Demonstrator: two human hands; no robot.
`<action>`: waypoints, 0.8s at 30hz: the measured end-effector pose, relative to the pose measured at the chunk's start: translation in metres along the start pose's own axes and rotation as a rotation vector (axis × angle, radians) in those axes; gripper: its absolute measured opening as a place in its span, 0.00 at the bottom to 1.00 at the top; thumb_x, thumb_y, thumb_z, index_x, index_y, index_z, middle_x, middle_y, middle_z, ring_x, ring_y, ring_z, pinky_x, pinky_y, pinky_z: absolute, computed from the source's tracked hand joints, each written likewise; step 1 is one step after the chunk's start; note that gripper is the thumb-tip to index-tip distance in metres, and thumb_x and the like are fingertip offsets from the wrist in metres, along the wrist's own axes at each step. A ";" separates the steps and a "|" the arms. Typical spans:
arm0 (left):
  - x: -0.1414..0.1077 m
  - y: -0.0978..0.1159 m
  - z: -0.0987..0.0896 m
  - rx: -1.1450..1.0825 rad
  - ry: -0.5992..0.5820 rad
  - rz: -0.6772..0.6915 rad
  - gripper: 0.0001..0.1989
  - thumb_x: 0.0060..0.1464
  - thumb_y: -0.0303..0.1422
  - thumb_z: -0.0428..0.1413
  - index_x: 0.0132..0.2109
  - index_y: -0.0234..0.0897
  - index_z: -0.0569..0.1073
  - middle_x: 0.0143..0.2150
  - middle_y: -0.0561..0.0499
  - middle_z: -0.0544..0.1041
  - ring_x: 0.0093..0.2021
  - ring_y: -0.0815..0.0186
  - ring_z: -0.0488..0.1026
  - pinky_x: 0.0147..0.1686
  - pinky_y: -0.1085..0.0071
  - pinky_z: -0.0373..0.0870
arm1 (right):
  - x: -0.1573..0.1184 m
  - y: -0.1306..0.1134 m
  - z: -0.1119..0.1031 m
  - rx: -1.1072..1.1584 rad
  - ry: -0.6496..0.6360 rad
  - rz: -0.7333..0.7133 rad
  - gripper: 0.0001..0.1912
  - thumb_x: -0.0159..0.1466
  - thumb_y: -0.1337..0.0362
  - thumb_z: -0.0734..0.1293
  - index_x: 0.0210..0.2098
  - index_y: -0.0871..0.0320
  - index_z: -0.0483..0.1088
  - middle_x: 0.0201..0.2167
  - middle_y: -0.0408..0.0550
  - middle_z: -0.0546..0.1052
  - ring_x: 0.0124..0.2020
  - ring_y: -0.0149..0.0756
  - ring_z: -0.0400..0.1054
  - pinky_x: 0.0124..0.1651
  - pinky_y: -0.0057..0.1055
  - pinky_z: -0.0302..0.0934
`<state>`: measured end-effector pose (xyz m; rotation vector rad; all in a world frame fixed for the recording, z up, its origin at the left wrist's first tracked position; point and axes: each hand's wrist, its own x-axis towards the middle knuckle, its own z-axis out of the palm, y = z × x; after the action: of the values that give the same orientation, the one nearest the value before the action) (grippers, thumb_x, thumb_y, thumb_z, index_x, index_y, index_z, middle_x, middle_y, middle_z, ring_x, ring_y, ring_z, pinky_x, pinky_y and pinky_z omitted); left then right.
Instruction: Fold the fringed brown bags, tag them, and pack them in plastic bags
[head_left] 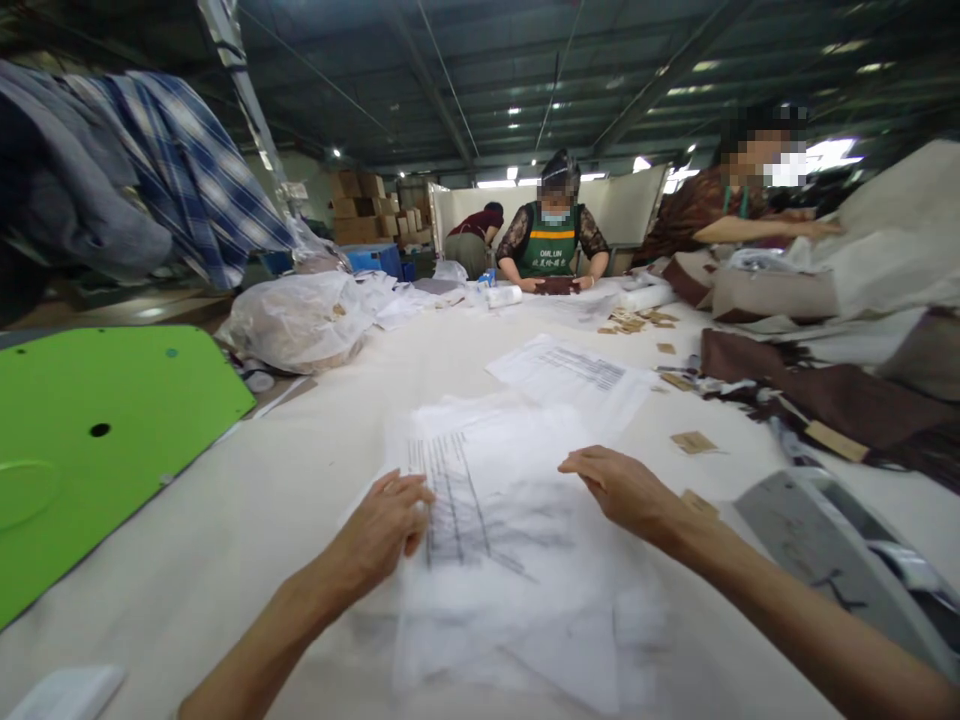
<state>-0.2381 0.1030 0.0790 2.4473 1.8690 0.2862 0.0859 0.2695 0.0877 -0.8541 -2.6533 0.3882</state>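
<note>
Leftmost, a bright green panel (112,440) stood well to the left of the stack of printed sheets (517,480), and between the two the pale surface of the counter (292,500) showed as a wide band. This side seemed to give the hands the most sideways room. Beyond the stack and to its left lay a bundle in clear plastic (289,320).

The left hand (394,515) was at the left edge of the stack, with its fingers bent and their tips over the printed lines. The stack lay between the two hands and partly below them; its long axis ran away from the person, and its near end reached toward the body. The sheets looked like thin translucent plastic, but they were blurred. Just behind the stack, a little to its right, lay another printed sheet (592,375).

The right hand (619,485) was over the right side of the stack, its fingers nearly straight and close together. I could not tell if either hand pinched a sheet, nor which one was nearer. To the right of the stack, a cardboard tag (694,442) and a grey device (814,545) made the room narrower.
</note>
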 end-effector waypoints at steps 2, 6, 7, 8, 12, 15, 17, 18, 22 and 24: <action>0.000 -0.023 -0.007 0.146 0.016 -0.098 0.16 0.52 0.18 0.47 0.23 0.38 0.71 0.55 0.50 0.75 0.63 0.57 0.63 0.62 0.51 0.52 | -0.004 0.008 0.005 -0.026 -0.071 -0.066 0.26 0.58 0.79 0.55 0.46 0.54 0.75 0.48 0.48 0.78 0.52 0.40 0.70 0.54 0.39 0.64; 0.017 -0.052 -0.020 0.416 0.128 -0.225 0.18 0.52 0.15 0.43 0.32 0.35 0.75 0.63 0.39 0.67 0.65 0.51 0.60 0.62 0.47 0.53 | -0.015 0.006 0.010 -0.120 -0.166 -0.163 0.27 0.60 0.80 0.55 0.50 0.53 0.73 0.52 0.49 0.76 0.53 0.40 0.69 0.54 0.39 0.65; 0.025 -0.052 -0.022 0.433 0.180 -0.251 0.19 0.53 0.15 0.42 0.36 0.34 0.75 0.64 0.37 0.65 0.65 0.50 0.59 0.62 0.45 0.52 | -0.016 0.004 0.011 -0.151 -0.182 -0.183 0.26 0.61 0.79 0.55 0.50 0.53 0.73 0.51 0.50 0.76 0.53 0.40 0.69 0.53 0.38 0.65; 0.033 -0.048 -0.023 0.425 0.232 -0.274 0.19 0.55 0.15 0.42 0.40 0.33 0.75 0.64 0.35 0.64 0.65 0.48 0.59 0.62 0.44 0.51 | -0.017 0.003 0.011 -0.177 -0.193 -0.201 0.23 0.62 0.78 0.57 0.49 0.54 0.73 0.50 0.50 0.77 0.51 0.39 0.70 0.52 0.37 0.65; 0.066 0.008 -0.010 0.272 0.265 -0.227 0.09 0.59 0.27 0.52 0.46 0.36 0.73 0.56 0.39 0.72 0.57 0.53 0.68 0.55 0.55 0.65 | -0.014 0.000 0.014 -0.201 -0.190 -0.215 0.12 0.63 0.72 0.63 0.42 0.54 0.75 0.40 0.49 0.78 0.43 0.37 0.71 0.45 0.31 0.65; 0.078 0.064 0.018 0.181 0.111 -0.108 0.20 0.53 0.43 0.61 0.50 0.39 0.70 0.54 0.45 0.73 0.54 0.56 0.69 0.51 0.61 0.69 | -0.009 -0.001 0.017 -0.225 -0.143 -0.186 0.07 0.64 0.69 0.64 0.36 0.55 0.75 0.35 0.48 0.77 0.37 0.37 0.71 0.42 0.33 0.65; 0.083 0.088 0.036 0.186 0.011 -0.113 0.19 0.54 0.41 0.61 0.48 0.36 0.70 0.50 0.44 0.74 0.50 0.55 0.71 0.48 0.59 0.71 | -0.005 -0.005 0.020 -0.252 -0.081 -0.172 0.07 0.64 0.70 0.64 0.38 0.57 0.74 0.38 0.51 0.77 0.41 0.42 0.70 0.44 0.38 0.65; 0.085 0.094 0.042 0.198 -0.018 -0.119 0.14 0.56 0.37 0.59 0.47 0.35 0.70 0.47 0.44 0.75 0.49 0.54 0.72 0.47 0.59 0.71 | -0.003 -0.008 0.022 -0.265 -0.047 -0.173 0.09 0.62 0.72 0.64 0.41 0.58 0.73 0.42 0.54 0.76 0.45 0.44 0.69 0.48 0.42 0.64; 0.086 0.091 0.038 0.223 -0.051 -0.073 0.13 0.58 0.18 0.46 0.42 0.33 0.72 0.41 0.44 0.77 0.42 0.57 0.75 0.39 0.63 0.73 | 0.009 -0.026 0.026 -0.319 0.027 -0.208 0.20 0.61 0.76 0.62 0.52 0.61 0.67 0.54 0.58 0.71 0.57 0.47 0.62 0.59 0.47 0.57; 0.081 0.078 0.029 0.200 -0.052 -0.028 0.15 0.55 0.16 0.44 0.41 0.33 0.72 0.37 0.45 0.77 0.36 0.57 0.76 0.34 0.64 0.73 | 0.016 -0.035 0.026 -0.356 0.019 -0.210 0.13 0.63 0.74 0.62 0.47 0.61 0.69 0.46 0.55 0.75 0.51 0.43 0.67 0.55 0.41 0.61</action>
<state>-0.1383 0.1623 0.0717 2.5214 1.9974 0.0358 0.0451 0.2474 0.0797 -0.6572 -2.8024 -0.1486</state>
